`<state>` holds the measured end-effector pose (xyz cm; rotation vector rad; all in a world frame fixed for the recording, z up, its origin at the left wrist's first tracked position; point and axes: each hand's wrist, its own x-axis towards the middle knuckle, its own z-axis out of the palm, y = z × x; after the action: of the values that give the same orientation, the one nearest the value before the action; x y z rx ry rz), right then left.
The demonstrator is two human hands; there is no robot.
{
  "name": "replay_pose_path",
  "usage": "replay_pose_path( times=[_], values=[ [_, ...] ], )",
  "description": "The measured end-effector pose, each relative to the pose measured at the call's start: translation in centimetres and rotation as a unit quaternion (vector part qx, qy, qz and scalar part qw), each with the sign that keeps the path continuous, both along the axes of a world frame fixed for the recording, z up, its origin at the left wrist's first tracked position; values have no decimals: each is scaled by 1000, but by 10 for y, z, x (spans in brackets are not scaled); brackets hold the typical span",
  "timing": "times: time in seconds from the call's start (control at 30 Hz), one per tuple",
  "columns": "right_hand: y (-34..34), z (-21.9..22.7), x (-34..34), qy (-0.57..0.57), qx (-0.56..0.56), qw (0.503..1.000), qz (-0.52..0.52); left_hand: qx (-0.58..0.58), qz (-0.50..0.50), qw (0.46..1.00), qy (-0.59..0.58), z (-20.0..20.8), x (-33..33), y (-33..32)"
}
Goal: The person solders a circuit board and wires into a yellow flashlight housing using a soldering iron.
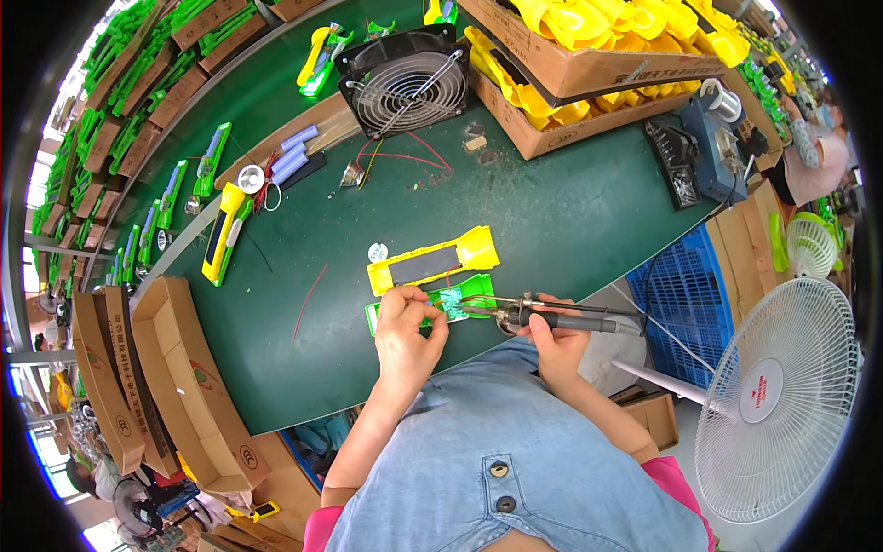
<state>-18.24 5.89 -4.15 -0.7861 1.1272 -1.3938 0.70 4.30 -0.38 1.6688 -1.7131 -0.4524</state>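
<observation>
Soldering looks to be the step in hand; the right hand (556, 342) is wrapped firmly round a soldering iron (561, 319), its tip lying on the green housing part (441, 304) at the near edge of the green table (570, 221); the left hand (409, 333) has fingertips pinched narrowly on that part's left portion, whether round a wire I cannot tell; just beyond the part lies a yellow shell (432, 260); the next move seems to call for a steady tip and a still part, fingers kept clear of the heat.
</observation>
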Motion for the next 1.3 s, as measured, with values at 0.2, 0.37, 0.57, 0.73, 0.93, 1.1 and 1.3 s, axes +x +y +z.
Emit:
replay_pose_path(
  times=[0.2, 0.37, 0.57, 0.73, 0.93, 1.1, 1.3],
  values=[
    [-1, -2, 2, -9, -8, 1000, 14, -5, -4, 1000, -14, 3, -1, -1],
    [-2, -6, 5, -13, -35, 999, -1, -5, -4, 1000, -16, 2, -1, -4],
    [-1, -2, -2, -15, -15, 999, 32, -5, -12, 1000, -23, 5, -1, -5],
    [-6, 0, -4, 10, -88, 995, -49, 8, -15, 1000, -24, 7, -2, -7],
    [0, -5, -11, -10, -70, 997, -25, 23, -19, 999, -33, 8, -2, -8],
    [2, -6, -11, 5, -76, 997, -27, 64, -9, 997, 33, 12, -4, -6],
    [4, -1, -13, 43, -93, 995, -8, 155, 119, 826, 529, 11, 6, 56]
  ],
)
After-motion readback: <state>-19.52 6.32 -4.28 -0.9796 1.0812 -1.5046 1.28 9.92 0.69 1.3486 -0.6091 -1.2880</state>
